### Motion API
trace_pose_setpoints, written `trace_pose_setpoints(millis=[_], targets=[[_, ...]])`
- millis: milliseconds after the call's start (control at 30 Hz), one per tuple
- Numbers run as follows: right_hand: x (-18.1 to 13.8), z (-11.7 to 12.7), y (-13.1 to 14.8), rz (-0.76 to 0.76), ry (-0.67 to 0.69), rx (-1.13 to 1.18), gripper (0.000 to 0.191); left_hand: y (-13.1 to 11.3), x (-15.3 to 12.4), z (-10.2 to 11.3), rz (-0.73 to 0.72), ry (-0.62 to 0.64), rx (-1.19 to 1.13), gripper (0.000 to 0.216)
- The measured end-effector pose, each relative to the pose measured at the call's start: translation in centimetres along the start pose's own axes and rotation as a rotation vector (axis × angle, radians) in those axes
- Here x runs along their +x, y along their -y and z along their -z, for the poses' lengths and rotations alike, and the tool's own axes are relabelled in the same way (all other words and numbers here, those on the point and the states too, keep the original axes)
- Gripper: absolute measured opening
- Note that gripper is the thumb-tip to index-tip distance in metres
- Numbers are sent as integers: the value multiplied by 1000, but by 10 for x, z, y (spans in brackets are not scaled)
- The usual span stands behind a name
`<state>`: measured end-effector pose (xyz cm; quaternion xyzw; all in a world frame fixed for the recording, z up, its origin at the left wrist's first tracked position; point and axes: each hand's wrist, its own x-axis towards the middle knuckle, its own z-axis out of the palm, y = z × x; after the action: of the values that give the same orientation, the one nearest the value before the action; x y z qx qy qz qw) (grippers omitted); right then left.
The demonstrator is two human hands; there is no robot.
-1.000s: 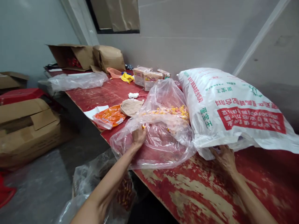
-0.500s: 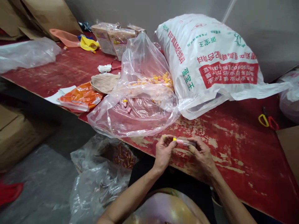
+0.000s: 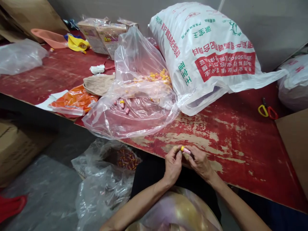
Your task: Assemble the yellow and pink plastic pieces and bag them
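Observation:
A small pink tube with a yellow cap (image 3: 186, 150) is held between both hands over the front edge of the red table. My left hand (image 3: 173, 163) pinches it at the yellow cap end. At the pink end, the fingers of my right hand (image 3: 199, 161) are closed around it and hide part of it. Beyond my hands, a clear plastic bag (image 3: 134, 123) lies with its mouth toward me. Inside it is a heap of small pink and yellow pieces (image 3: 160, 77), with a few loose ones near the opening.
A big white woven sack (image 3: 190, 41) leans behind the clear bag. Scissors (image 3: 268, 110) lie at right beside a cardboard box (image 3: 295, 138). An orange bag (image 3: 73, 100) and boxed packs (image 3: 106, 35) sit at left. Below the table edge, an open bag (image 3: 125, 158) holds similar tubes.
My hands have drawn closer together. The long clear section that stretched between them no longer shows, and a shorter pink length is visible. The view has shifted slightly.

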<state>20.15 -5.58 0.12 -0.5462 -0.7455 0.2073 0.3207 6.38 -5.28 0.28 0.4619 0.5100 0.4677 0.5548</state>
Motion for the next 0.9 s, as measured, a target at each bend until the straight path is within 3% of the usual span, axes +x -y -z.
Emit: trace_pose_setpoints(millis=[67, 167, 300, 400, 533, 667, 800, 900], targets=[[1, 13, -2, -26, 53, -15, 24, 0, 5, 0, -24, 110, 70, 23], [11, 40, -5, -75, 334, -225, 25, 0, 14, 2, -124, 254, 194, 28], [28, 59, -7, -197, 648, -667, 26, 1, 21, 11, -173, 117, 239, 34], [32, 54, -6, -197, 735, -714, 26, 4, 21, 17, -60, 55, 173, 30], [29, 46, -7, -229, 724, -724, 25, 6, 25, 14, 46, 19, 55, 26], [22, 46, -17, -210, 596, -638, 24, 6, 30, 9, 38, 52, 54, 26], [20, 33, -8, -110, 397, -235, 25, 3, 28, 18, 23, 177, 68, 30], [26, 11, 17, 14, 328, 55, 24, -2, 21, 35, 148, 249, -45, 31]])
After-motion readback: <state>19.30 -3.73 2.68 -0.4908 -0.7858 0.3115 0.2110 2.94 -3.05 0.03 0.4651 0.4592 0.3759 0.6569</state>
